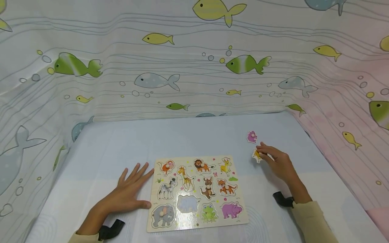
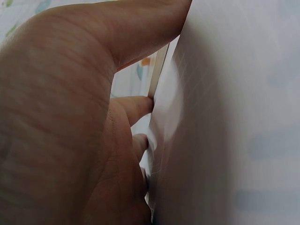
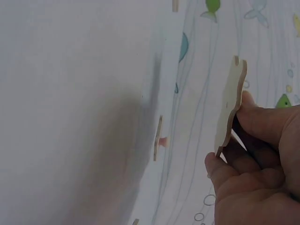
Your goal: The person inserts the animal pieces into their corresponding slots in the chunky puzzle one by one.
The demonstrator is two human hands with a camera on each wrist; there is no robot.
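A wooden animal puzzle board [image 1: 199,160] lies on the table, holding pictures of a lion, giraffe, zebra, elephant and others. My left hand [image 1: 129,192] rests on the cloth at its left, fingers spread, thumb and forefinger against the board's edge. Out to the right, my right hand [image 1: 278,163] pinches a yellow animal puzzle piece [image 1: 257,156]; which animal it is cannot be made out. The right wrist view shows that piece's pale wooden back [image 3: 229,103], raised off the table, between thumb and fingers. Just beyond it lies a purple puzzle piece [image 1: 252,136].
A pale cloth covers the table [image 1: 121,141]. Behind and beside it hangs a curtain [image 1: 188,60] printed with fish. On the board, one bluish animal-shaped recess [image 1: 187,204] sits in the bottom row. A knobbed piece [image 3: 158,139] stands out from the table in the right wrist view.
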